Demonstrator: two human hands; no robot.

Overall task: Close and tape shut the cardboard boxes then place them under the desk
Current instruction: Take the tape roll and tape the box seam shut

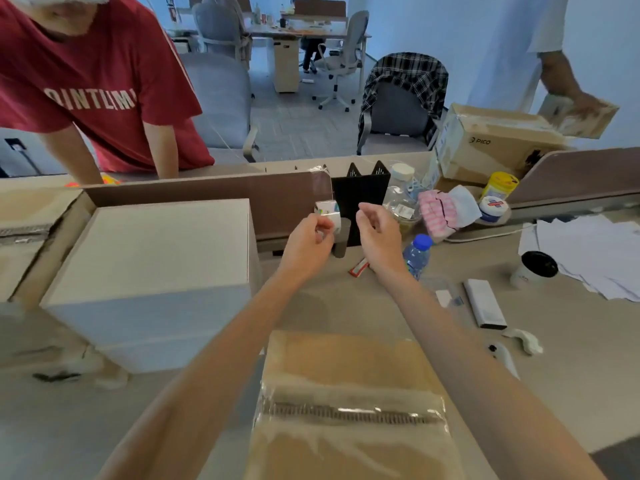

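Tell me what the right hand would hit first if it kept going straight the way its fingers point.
Probably the black bookend: the right hand points up and forward toward it. Depth is unclear, so this is a guess.

Both bare forearms rise from the lower edge of the frame and converge toward its centre, wrists nearly level. The left hand [308, 242] sits just left of centre, its fingers curled in with the fingertips [325, 227] pinched together. The right hand [379, 233], close beside it but apart, is loosely cupped, palm turned left, fingers half bent and spread.
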